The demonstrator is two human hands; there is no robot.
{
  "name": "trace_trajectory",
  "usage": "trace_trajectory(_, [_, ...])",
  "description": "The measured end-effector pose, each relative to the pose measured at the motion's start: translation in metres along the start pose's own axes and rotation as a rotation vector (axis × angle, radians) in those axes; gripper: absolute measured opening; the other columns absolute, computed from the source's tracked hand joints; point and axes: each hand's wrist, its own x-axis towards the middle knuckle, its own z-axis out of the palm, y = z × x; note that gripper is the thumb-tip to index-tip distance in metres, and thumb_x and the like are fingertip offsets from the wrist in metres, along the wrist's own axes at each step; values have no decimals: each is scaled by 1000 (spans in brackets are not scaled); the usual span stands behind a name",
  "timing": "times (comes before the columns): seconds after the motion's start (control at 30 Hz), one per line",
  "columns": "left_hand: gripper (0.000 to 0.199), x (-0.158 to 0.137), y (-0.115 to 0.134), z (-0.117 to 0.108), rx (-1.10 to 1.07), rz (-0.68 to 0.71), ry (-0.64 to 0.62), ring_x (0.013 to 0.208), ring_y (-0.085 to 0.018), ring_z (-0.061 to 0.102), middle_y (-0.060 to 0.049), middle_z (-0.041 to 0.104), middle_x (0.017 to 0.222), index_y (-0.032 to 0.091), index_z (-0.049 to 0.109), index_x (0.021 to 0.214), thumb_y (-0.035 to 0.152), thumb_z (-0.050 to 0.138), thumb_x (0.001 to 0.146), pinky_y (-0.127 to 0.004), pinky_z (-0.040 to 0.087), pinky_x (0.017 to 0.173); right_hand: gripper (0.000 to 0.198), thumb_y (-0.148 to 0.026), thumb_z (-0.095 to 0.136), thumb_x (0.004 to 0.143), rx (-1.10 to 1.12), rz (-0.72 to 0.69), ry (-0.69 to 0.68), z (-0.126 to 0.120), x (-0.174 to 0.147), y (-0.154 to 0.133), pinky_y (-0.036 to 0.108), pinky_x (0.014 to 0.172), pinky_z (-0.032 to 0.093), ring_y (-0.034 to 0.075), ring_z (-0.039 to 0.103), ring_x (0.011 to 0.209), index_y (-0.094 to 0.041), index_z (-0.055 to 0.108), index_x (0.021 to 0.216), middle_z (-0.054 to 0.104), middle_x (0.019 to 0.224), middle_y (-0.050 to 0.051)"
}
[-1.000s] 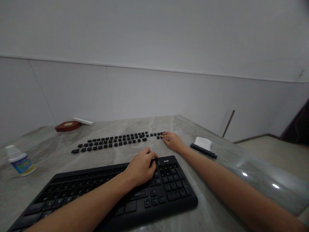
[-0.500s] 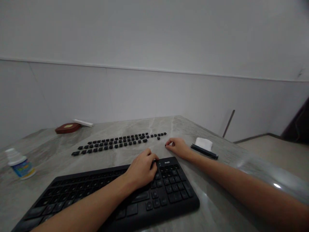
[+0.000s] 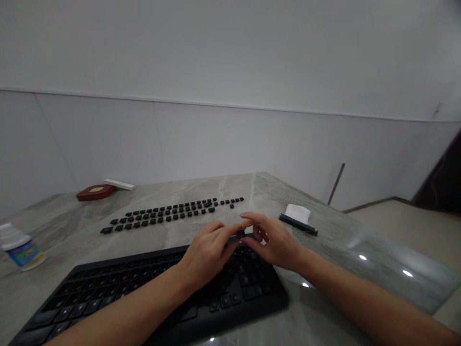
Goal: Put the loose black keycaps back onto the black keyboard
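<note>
A black keyboard [image 3: 201, 327] lies in front of me, many of its key places bare of caps. My left hand [image 3: 209, 250] reaches over its upper right part with thumb and forefinger pinched together. From the right, my right hand [image 3: 272, 238] meets it, thumb and forefinger curled towards the same spot. Between the fingertips of both hands sits a small black keycap [image 3: 240, 233], partly hidden by them. Beyond the keyboard, several loose keycaps [image 3: 160, 220] lie in rows on the grey marbled table [image 3: 248, 185].
On the left stands a white bottle [image 3: 23, 250] with a colourful label. A reddish-brown box [image 3: 95, 192] and a white strip [image 3: 118, 184] lie at the back left. To the right are a white tissue [image 3: 298, 213] and a dark, slim stick-like item [image 3: 298, 224].
My right hand has come from the table right of the keycap rows back to my left hand. Fingertips of both hands now meet around a keycap above the keyboard. The view has shifted slightly.
</note>
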Motion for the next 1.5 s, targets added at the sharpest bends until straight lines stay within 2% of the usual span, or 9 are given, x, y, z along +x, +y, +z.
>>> trace_trajectory(0.13, [28, -1, -6, 0, -61, -18, 18, 88, -20, 59, -6, 65, 98, 20, 53, 124, 21, 50, 96, -34, 53, 78, 48, -20, 59, 87, 18, -45, -20, 0, -2, 1, 22, 55, 44, 9, 50, 55, -24, 40, 131, 69, 100, 3])
trace_trajectory(0.37, [22, -1, -9, 5, -80, -17, 30, 82, -18, 58, -5, 62, 87, 17, 58, 116, 20, 50, 96, -32, 51, 74, 45, -23, 61, 87, 32, -36, -32, 2, -2, 3, 22, 56, 44, 8, 52, 55, -23, 44, 129, 70, 99, 3])
trace_trajectory(0.5, [18, -3, -9, 6, -62, -29, 30, 82, -19, 57, -5, 61, 87, 17, 59, 110, 19, 51, 95, -32, 50, 73, 44, -18, 63, 84, 68, -29, -32, 0, 1, 2, 21, 56, 44, 7, 51, 54, -20, 49, 125, 70, 97, 3])
trace_trajectory(0.57, [18, -3, -8, 5, -61, -43, 7, 84, -19, 57, -5, 62, 90, 17, 58, 109, 14, 49, 94, -33, 49, 75, 38, -17, 65, 81, 76, 35, -80, -3, 3, 2, 21, 56, 43, 8, 51, 55, -19, 56, 118, 69, 87, 1])
trace_trajectory(0.67, [22, -2, -6, 4, -55, -82, -39, 87, -20, 56, -6, 61, 91, 16, 56, 104, 5, 43, 90, -34, 48, 78, 15, -18, 68, 79, 123, 113, -188, -6, 6, 4, 22, 57, 43, 10, 54, 58, -17, 68, 94, 67, 73, 0])
trace_trajectory(0.73, [25, -1, -6, 3, -53, -100, -81, 88, -21, 55, -6, 60, 91, 15, 56, 99, 1, 40, 86, -35, 48, 79, 3, -18, 69, 79, 198, 126, -269, -7, 6, 7, 22, 60, 45, 11, 58, 62, -16, 70, 81, 69, 74, 1])
trace_trajectory(0.8, [27, 0, -7, 4, -59, -106, -126, 89, -21, 55, -7, 59, 91, 15, 58, 94, -2, 39, 83, -34, 47, 79, 3, -18, 70, 78, 273, 121, -332, -6, 5, 9, 22, 63, 47, 12, 62, 66, -16, 70, 76, 71, 79, 3])
trace_trajectory(1.03, [32, -2, -10, 6, -88, -115, -197, 87, -20, 54, -7, 58, 92, 15, 62, 89, -4, 41, 74, -33, 47, 78, 4, -18, 71, 77, 265, 23, -382, -8, 5, 8, 24, 68, 50, 14, 66, 72, -15, 74, 77, 73, 80, 6])
trace_trajectory(1.5, [33, -3, -10, 6, -121, -83, -239, 87, -20, 56, -8, 59, 92, 14, 65, 91, -4, 43, 74, -33, 48, 78, 7, -18, 67, 80, 187, -112, -399, -14, 5, 6, 26, 69, 51, 15, 66, 73, -16, 73, 77, 73, 77, 5])
